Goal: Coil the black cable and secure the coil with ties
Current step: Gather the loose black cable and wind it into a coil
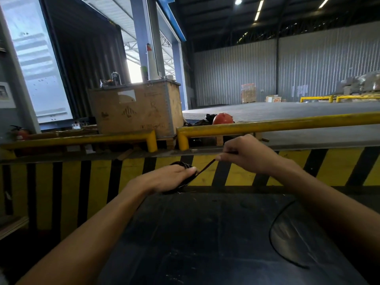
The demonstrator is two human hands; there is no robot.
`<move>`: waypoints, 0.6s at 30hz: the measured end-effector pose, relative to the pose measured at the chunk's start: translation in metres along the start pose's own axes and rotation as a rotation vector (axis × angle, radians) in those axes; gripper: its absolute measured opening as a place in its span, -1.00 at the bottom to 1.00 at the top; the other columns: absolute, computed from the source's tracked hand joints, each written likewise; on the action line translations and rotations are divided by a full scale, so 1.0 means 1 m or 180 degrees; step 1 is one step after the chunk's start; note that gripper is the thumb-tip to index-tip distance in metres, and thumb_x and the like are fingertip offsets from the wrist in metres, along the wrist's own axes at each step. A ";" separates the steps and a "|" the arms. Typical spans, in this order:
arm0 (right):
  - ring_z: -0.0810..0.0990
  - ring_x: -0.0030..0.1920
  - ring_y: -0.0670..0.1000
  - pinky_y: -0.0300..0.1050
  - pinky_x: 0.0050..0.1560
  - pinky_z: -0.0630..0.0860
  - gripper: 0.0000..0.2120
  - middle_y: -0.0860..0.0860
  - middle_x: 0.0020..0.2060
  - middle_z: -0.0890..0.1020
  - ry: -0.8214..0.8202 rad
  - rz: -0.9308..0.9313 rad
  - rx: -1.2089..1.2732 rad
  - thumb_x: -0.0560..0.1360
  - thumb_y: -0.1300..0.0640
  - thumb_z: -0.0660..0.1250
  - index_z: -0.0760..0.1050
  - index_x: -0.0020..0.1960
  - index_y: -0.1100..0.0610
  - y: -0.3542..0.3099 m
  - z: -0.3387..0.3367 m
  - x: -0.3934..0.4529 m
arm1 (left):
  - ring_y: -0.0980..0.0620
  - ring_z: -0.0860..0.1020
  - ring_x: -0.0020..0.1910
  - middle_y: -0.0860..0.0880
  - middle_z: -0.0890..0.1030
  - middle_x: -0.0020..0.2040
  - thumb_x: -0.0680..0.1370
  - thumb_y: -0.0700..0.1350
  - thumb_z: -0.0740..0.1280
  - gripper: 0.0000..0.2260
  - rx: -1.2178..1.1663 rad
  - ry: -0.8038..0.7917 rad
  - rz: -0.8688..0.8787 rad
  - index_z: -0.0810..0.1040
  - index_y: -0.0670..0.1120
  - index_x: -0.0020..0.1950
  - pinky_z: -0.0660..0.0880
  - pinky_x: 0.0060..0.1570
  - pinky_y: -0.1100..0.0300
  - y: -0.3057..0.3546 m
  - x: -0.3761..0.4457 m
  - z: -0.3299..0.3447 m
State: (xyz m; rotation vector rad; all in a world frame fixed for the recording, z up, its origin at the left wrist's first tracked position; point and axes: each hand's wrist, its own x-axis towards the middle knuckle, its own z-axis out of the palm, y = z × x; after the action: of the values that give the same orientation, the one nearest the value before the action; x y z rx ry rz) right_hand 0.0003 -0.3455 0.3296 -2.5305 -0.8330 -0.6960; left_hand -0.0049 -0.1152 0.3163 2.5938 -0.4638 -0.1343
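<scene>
- We are looking down along two bare forearms that reach forward over a dark worktop (205, 233), in what appears to be a large warehouse.
- Our left hand (170, 177) is closed around a small bundle of black cable (181, 164); the loops show above and just past the knuckles, so the coil sits inside that grip, at the far edge of the worktop.
- We judge the left hand clamps the loops so that they cannot spring apart while they are being bound.
- Our right hand (244, 155), up and to the right of the left hand, pinches a thin dark strand (205, 167) between thumb and fingertips, with the other fingers curled in.
- The strand runs taut and slanting down from the right hand to the bundle. We cannot tell whether it is a tie or the cable's own tail.
- We judge the taut pull is there to cinch the wrap tight, which suggests the coiling is largely done and the securing is in hand.
- Nearer to us than the right hand, a loose black line (275, 219) curves across the worktop; whether it joins the bundle is hidden.
- Beyond both hands run a yellow guard rail (287, 123) and a yellow-and-black striped edge (123, 175). Farther off stands a wooden crate (133, 112).
</scene>
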 end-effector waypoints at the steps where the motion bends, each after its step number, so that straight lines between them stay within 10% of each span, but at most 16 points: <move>1: 0.55 -0.35 -0.09 -0.23 -0.34 0.45 -0.77 -0.04 -0.37 0.58 0.0084 -0.0019 -0.0003 0.46 -0.07 0.34 0.56 -0.22 0.08 0.003 -0.002 0.002 | -0.14 0.57 0.05 -0.20 0.59 0.11 0.55 0.28 0.04 -0.51 -0.0033 -0.0263 -0.0067 0.54 -0.03 0.18 0.49 0.13 -0.05 0.003 -0.002 -0.002; 8: 0.45 -0.48 -0.14 -0.36 -0.44 0.39 -0.72 -0.06 -0.47 0.49 0.0910 0.0207 0.0602 0.51 -0.07 0.25 0.48 -0.30 0.05 0.012 0.012 -0.001 | -0.16 0.57 0.19 -0.17 0.48 0.34 0.55 0.19 0.06 -0.54 -0.2979 -0.1806 0.0651 0.39 0.11 0.40 0.51 0.12 -0.15 0.021 -0.013 -0.013; 12: 0.47 -0.39 -0.08 -0.18 -0.33 0.44 -0.64 -0.01 -0.39 0.50 0.0293 0.0694 0.1156 0.59 -0.12 0.03 0.44 -0.24 0.01 -0.007 0.048 -0.016 | -0.16 0.56 0.22 -0.18 0.53 0.28 0.56 0.18 0.04 -0.54 -0.4247 -0.0808 0.1546 0.40 0.07 0.40 0.46 0.16 -0.28 0.049 -0.017 -0.037; 18: 0.48 -0.36 -0.11 -0.19 -0.30 0.42 -0.68 -0.06 -0.33 0.49 -0.1075 -0.0045 0.0534 0.60 -0.13 0.01 0.41 -0.09 0.04 -0.056 0.093 -0.040 | -0.16 0.28 0.45 -0.15 0.31 0.48 0.62 0.15 -0.07 -0.60 -0.3147 0.0863 0.1470 0.39 0.15 0.35 0.22 0.38 -0.25 0.060 -0.004 -0.043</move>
State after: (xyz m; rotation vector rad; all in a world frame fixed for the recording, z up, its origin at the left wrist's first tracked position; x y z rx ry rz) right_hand -0.0317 -0.2747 0.2437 -2.5239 -0.9742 -0.1911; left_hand -0.0189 -0.1431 0.3834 1.4716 -0.6651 0.1239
